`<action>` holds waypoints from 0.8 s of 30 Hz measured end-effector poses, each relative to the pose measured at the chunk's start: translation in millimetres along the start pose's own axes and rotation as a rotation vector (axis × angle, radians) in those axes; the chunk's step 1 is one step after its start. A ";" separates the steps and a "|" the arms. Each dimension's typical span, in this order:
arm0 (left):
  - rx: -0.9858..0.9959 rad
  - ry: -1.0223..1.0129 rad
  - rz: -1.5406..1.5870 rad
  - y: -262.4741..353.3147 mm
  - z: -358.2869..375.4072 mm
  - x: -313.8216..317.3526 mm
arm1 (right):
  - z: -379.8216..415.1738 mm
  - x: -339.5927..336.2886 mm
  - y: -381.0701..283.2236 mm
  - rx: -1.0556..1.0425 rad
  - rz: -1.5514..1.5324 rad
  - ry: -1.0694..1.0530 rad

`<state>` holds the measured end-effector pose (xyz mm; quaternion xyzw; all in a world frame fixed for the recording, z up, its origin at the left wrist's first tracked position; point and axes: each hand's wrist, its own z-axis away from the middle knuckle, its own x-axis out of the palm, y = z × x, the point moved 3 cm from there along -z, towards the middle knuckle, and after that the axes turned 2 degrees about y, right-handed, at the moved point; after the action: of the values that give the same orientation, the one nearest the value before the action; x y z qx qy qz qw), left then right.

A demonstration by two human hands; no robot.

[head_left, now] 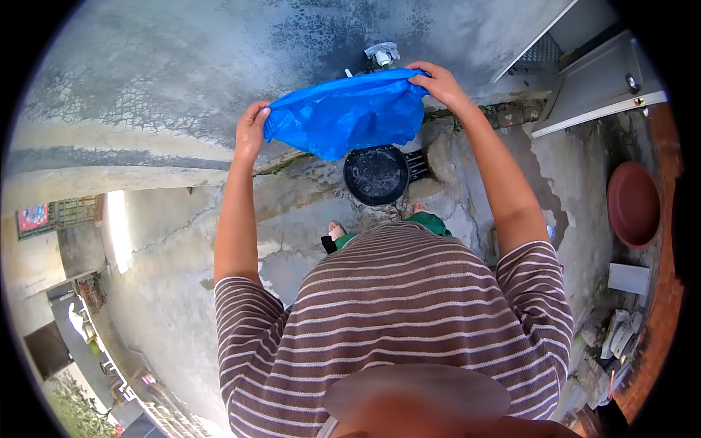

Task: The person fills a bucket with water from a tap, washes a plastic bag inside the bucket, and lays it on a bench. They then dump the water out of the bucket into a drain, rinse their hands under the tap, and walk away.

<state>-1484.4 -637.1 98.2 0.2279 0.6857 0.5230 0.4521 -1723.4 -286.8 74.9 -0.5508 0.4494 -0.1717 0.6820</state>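
A blue plastic bag is stretched out between my two hands at arm's length in front of the wall. My left hand pinches its left end, thumb against the plastic. At the upper right corner, my right hand grips the other end with curled fingers. The bag hangs down in creases, and its lower edge comes just above a round black basin on the ground, covering part of the rim. The basin looks wet inside, with what seems to be water in it.
Behind the bag, a white pipe fitting sticks out from the grey wall. A metal door stands at the upper right. A reddish-brown tub rests by the brick edge on the right. My feet are close to the basin.
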 end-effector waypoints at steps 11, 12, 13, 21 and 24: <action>0.430 0.350 -0.400 72.6 1.6 -13.2 | 15.1 -25.8 -52.4 0.039 -0.418 0.051; 0.481 0.262 -0.503 54.9 -9.3 -5.0 | -4.3 -11.3 -16.6 0.084 -0.192 0.025; 0.529 0.168 -0.608 44.2 -8.7 -1.6 | -6.6 4.7 10.6 0.130 0.031 -0.005; 0.234 0.284 -0.417 87.2 -10.4 -20.1 | 26.0 -12.7 -50.3 0.100 -0.190 0.126; 0.226 0.286 -0.140 105.0 -11.2 -28.5 | 31.0 -16.7 -57.9 0.145 -0.374 0.035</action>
<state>-1496.9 -628.5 206.6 0.1523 0.8115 0.4368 0.3571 -1692.5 -275.5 134.1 -0.5709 0.3376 -0.3369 0.6683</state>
